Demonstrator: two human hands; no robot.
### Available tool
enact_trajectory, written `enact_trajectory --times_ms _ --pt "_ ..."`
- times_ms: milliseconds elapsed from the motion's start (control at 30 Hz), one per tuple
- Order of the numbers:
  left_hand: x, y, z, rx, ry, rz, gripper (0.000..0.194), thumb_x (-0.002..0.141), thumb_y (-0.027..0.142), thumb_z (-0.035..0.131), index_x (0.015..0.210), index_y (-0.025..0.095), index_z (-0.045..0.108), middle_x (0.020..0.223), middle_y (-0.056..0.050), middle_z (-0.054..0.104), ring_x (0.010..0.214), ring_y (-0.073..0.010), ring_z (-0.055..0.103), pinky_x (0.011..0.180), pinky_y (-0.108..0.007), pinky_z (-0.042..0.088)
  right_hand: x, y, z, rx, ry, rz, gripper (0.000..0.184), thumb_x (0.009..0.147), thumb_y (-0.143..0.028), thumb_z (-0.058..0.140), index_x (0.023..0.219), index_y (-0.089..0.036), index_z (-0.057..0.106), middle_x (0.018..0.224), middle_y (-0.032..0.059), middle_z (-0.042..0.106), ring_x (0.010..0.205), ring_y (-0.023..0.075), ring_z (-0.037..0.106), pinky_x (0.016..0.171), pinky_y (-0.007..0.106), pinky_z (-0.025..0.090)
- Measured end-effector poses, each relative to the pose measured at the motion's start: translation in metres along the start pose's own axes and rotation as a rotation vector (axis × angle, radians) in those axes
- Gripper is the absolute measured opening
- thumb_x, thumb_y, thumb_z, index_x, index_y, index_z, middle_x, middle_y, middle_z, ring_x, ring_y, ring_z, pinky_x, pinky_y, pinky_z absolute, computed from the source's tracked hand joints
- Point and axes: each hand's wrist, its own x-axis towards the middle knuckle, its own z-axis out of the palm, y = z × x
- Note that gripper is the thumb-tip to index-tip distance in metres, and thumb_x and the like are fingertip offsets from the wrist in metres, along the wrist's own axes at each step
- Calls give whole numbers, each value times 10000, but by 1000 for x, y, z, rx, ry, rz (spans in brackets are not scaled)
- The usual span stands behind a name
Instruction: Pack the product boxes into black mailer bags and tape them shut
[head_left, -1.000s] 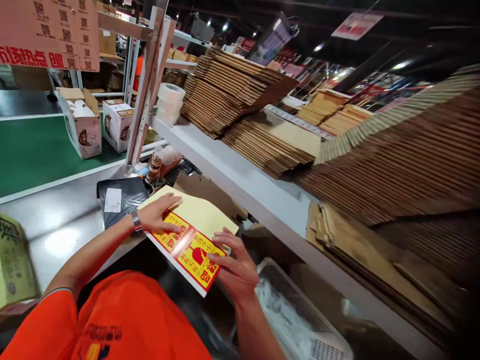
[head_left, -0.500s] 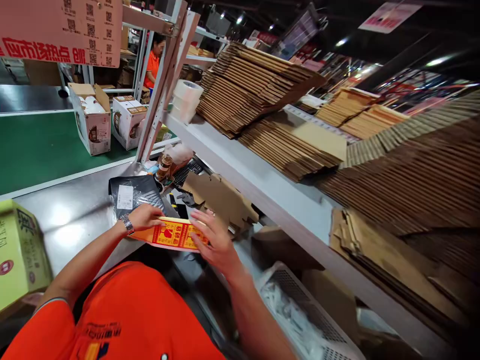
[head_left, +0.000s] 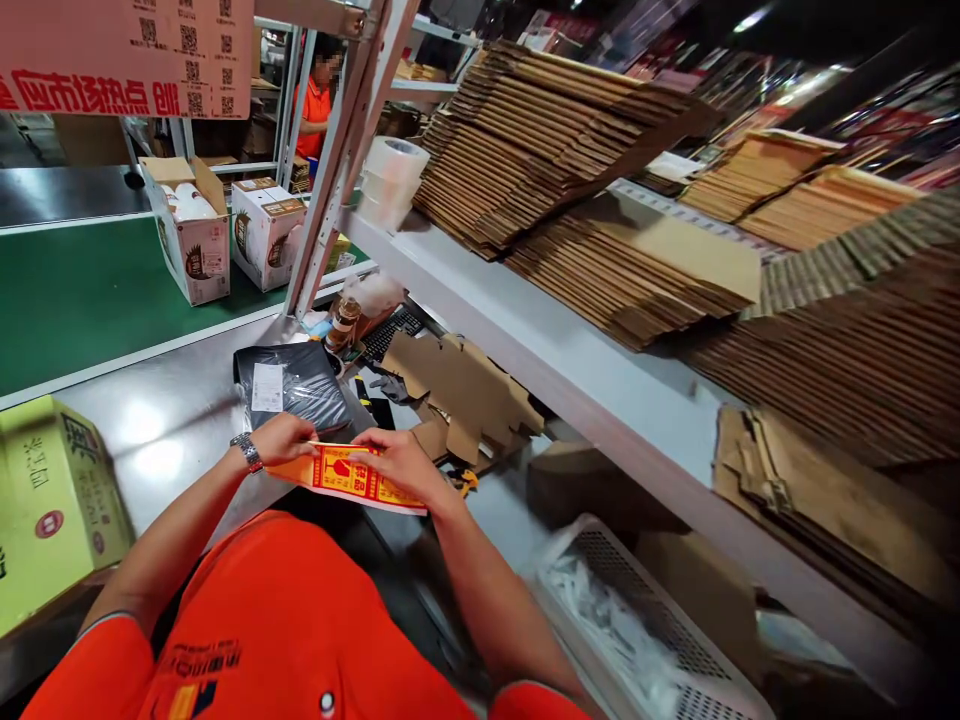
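Observation:
A strip of red and yellow fragile labels (head_left: 341,478), printed with a wine glass, stretches between my hands in front of my body. My left hand (head_left: 285,440), with a watch at the wrist, grips its left end. Over the strip's right part lies my right hand (head_left: 405,465), thumb and fingers closing on the upper edge; some of its fingertips are hidden. Just beyond my left hand, a black plastic-wrapped parcel (head_left: 311,385) with a white label (head_left: 268,387) rests on the metal table (head_left: 165,420).
A yellow-green box (head_left: 56,500) stands at left. Two white cartons (head_left: 191,235) sit on the green conveyor (head_left: 75,280). Flattened cardboard (head_left: 465,380) and a white basket (head_left: 645,600) lie under a shelf (head_left: 525,330) stacked with folded cartons (head_left: 540,140). Tape rolls (head_left: 390,185) stand at its end.
My right hand has gone from spread fingers at the strip's right end to a closed grasp further left along it. My left hand keeps its grip. The view has shifted slightly.

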Motion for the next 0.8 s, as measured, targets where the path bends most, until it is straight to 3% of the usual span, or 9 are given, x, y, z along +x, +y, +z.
enact_trajectory --times_ms 200,433,667,800 --pt "-5 -14 -7 -3 -80 42 612 1008 718 588 863 159 792 725 -40 721 615 -124 523 593 -258 322 4 7 15 20 -11 3 245 924 -439 779 1005 -230 878 970 51 867 858 226 782 786 306 588" --pt "-9 -18 -7 16 -168 27 746 998 817 499 771 151 746 635 -25 630 568 -110 462 563 -254 300 0 16 32 144 55 24 293 917 -489 797 974 -215 882 974 80 867 866 244 797 801 341 625" --pt "-12 -34 -3 -317 -272 19 789 921 885 567 931 132 801 770 -29 712 684 -120 525 639 -230 413 -3 19 34 223 188 -110 250 942 -489 808 882 -261 892 1043 94 850 994 241 795 897 375 639" --pt "-17 -51 6 -562 -332 -180 822 763 941 701 910 138 789 778 -32 727 671 -131 566 653 -254 454 6 18 35 231 203 -219 212 954 -474 808 880 -295 896 1000 77 844 1077 250 763 967 423 634"
